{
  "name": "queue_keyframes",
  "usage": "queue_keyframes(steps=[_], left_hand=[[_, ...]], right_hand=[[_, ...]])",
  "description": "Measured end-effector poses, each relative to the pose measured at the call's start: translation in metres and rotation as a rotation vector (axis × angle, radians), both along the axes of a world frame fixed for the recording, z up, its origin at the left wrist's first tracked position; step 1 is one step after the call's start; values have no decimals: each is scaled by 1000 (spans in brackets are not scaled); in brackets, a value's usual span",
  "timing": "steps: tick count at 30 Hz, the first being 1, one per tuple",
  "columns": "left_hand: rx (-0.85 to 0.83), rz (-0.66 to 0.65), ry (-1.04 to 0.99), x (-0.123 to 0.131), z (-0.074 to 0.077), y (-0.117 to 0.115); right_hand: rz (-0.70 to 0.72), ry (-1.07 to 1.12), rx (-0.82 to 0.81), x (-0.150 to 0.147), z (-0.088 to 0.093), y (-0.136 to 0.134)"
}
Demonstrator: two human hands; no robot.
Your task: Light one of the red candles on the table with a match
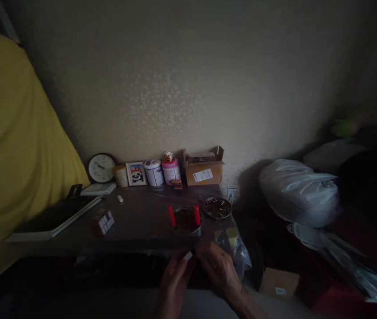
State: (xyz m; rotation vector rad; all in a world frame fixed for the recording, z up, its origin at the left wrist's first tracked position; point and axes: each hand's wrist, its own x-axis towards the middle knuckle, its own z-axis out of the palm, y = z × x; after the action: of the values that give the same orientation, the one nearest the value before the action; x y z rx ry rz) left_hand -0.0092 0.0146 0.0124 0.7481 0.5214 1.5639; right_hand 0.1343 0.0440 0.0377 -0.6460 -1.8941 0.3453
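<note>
Right up close on my feed, I have the left hand (174,271) pinching a small pale object (187,256) at the table's (135,221) near edge, with the right hand (217,267) curled just beside it, and I can't tell whether those fingers grip anything. Just beyond, I see two red candles (197,215) standing at opposite sides of a round bowl (193,231), a dish (217,217) to their right, and, farthest back, a cardboard box (203,173) near the wall (188,88).

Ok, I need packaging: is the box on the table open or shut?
Open: the box has raised flaps, with something showing between them.
</note>
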Motion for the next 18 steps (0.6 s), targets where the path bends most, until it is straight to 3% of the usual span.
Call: queue_keyframes(steps=[9, 18], left_hand=[[-16, 58, -9, 6, 15, -4], [-50, 91, 80, 10, 29, -9]], right_hand=[[-17, 11, 92, 0, 16, -3], [-132, 37, 224, 2, 15, -1]])
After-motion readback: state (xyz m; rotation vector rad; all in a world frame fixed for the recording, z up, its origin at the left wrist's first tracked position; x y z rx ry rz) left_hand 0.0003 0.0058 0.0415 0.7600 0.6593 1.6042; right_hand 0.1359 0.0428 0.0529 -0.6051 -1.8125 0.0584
